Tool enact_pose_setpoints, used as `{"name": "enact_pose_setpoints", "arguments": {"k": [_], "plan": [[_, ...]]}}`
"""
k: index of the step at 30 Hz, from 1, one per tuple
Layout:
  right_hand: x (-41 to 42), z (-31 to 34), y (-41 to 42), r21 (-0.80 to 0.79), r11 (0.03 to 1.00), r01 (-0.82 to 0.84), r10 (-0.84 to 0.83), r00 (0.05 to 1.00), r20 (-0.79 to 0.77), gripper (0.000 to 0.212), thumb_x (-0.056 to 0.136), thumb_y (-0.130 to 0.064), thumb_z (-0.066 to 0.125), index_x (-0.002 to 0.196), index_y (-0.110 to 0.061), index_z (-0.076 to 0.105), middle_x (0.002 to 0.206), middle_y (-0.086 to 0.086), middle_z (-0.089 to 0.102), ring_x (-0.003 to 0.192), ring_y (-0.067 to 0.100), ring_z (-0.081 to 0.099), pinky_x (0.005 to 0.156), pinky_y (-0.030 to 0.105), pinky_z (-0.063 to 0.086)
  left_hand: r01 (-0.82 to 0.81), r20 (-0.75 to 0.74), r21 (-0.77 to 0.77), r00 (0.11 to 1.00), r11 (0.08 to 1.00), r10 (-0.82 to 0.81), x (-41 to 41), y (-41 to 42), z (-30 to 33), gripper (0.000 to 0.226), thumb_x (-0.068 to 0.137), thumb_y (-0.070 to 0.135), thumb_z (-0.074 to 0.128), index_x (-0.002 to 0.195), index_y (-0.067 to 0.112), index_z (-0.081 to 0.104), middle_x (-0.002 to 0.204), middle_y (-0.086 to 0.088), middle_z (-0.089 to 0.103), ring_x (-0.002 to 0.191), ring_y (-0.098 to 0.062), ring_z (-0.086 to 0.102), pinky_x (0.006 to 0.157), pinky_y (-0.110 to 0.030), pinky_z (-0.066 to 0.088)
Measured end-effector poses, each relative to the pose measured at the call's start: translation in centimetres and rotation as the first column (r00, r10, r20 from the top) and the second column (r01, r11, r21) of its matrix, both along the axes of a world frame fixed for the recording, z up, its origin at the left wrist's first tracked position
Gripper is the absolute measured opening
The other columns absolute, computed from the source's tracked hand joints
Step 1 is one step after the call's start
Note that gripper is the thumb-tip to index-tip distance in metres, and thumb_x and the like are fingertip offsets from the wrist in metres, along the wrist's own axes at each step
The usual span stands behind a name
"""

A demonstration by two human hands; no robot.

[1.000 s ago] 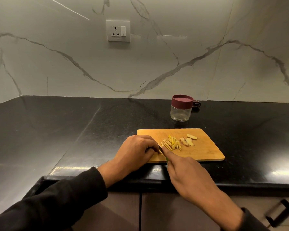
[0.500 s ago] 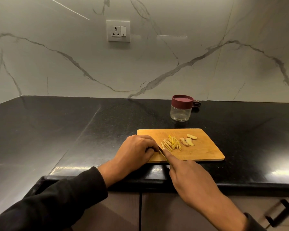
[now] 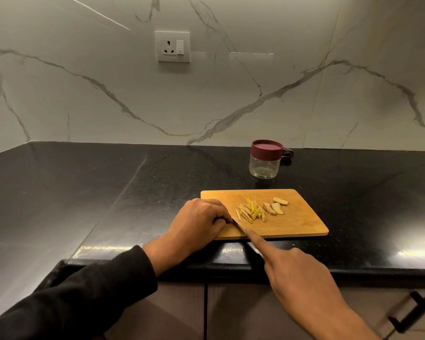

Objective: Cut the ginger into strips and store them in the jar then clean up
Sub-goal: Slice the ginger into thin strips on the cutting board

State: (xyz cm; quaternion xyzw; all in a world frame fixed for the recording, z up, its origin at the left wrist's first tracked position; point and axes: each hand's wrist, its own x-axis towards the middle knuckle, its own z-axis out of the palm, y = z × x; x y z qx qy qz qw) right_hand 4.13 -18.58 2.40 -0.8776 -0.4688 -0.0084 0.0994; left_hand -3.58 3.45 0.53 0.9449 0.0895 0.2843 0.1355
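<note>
A wooden cutting board (image 3: 297, 227) lies on the black counter (image 3: 108, 192). On it sits a small heap of yellow ginger strips (image 3: 250, 212), with three uncut ginger slices (image 3: 276, 207) just to their right. My left hand (image 3: 199, 222) grips the handle of a small knife (image 3: 238, 225) at the board's left edge, the blade pointing to the right and toward me. My right hand (image 3: 295, 271) reaches in from the near side with its straight index fingertip touching the blade's tip. A clear glass jar (image 3: 264, 168) with a maroon lid (image 3: 266, 148) stands closed behind the board.
A small dark object (image 3: 287, 153) lies behind the jar against the marble wall. A wall socket (image 3: 172, 46) is above the counter. Cabinet doors with a black handle (image 3: 410, 312) are below the counter's front edge.
My right hand has drawn back toward me, its index finger sliding along the blade from near the handle to the tip. My left hand and the ginger have stayed put.
</note>
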Motion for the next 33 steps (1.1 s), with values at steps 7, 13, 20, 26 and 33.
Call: {"name": "enact_pose_setpoints", "arguments": {"k": [7, 13, 20, 26, 33], "plan": [[0.5, -0.1, -0.3, -0.014, 0.998, 0.066, -0.065, 0.995, 0.072, 0.065, 0.108, -0.029, 0.027, 0.15, -0.056, -0.015, 0.08, -0.005, 0.047, 0.063, 0.013, 0.042, 0.057, 0.032, 0.032, 0.006, -0.005, -0.004, 1.0, 1.0, -0.006, -0.1, 0.0, 0.0, 0.021, 0.088, 0.015, 0.065, 0.093, 0.027, 0.081, 0.101, 0.015, 0.075, 0.097, -0.004, 0.069, 0.089, -0.028, 0.056], [0.5, -0.3, -0.3, 0.065, 0.997, 0.033, -0.032, 0.999, -0.022, 0.058, 0.107, -0.04, 0.026, 0.152, -0.055, -0.007, 0.08, -0.005, 0.05, 0.071, 0.014, 0.049, 0.065, 0.033, 0.041, 0.002, 0.005, 0.004, 1.0, 1.0, -0.002, 0.0, 0.0, -0.1, 0.021, 0.086, 0.016, 0.064, 0.091, 0.027, 0.081, 0.099, 0.016, 0.074, 0.09, -0.001, 0.068, 0.083, -0.028, 0.057], [0.3, -0.1, 0.0, 0.096, 0.995, 0.023, -0.014, 0.996, -0.09, 0.056, 0.107, -0.042, 0.029, 0.154, -0.053, 0.001, 0.077, -0.009, 0.048, 0.075, 0.011, 0.051, 0.065, 0.03, 0.041, 0.017, 0.0, 0.016, 1.0, 1.0, -0.017, 0.0, 0.0, 0.0, 0.02, 0.089, 0.015, 0.065, 0.093, 0.027, 0.081, 0.103, 0.017, 0.073, 0.09, -0.001, 0.067, 0.083, -0.025, 0.056], [0.0, 0.1, 0.2, 0.131, 0.991, -0.005, 0.017, 0.996, -0.093, 0.055, 0.107, -0.042, 0.03, 0.153, -0.055, 0.003, 0.072, -0.009, 0.048, 0.068, 0.01, 0.048, 0.059, 0.027, 0.036, 0.028, 0.001, 0.027, 1.0, 0.999, -0.028, 0.0, -0.1, 0.1, 0.021, 0.091, 0.014, 0.064, 0.099, 0.026, 0.081, 0.107, 0.015, 0.073, 0.092, -0.002, 0.067, 0.087, -0.024, 0.056], [0.0, 0.0, 1.3, 0.145, 0.988, -0.045, 0.062, 0.991, -0.121, 0.055, 0.107, -0.041, 0.031, 0.154, -0.054, 0.005, 0.073, -0.009, 0.05, 0.067, 0.009, 0.048, 0.052, 0.022, 0.03, 0.034, 0.004, 0.054, 0.999, 0.998, -0.034, 0.0, -0.2, 0.2, 0.022, 0.091, 0.015, 0.065, 0.102, 0.026, 0.08, 0.108, 0.014, 0.074, 0.094, -0.001, 0.067, 0.086, -0.023, 0.057]]}}
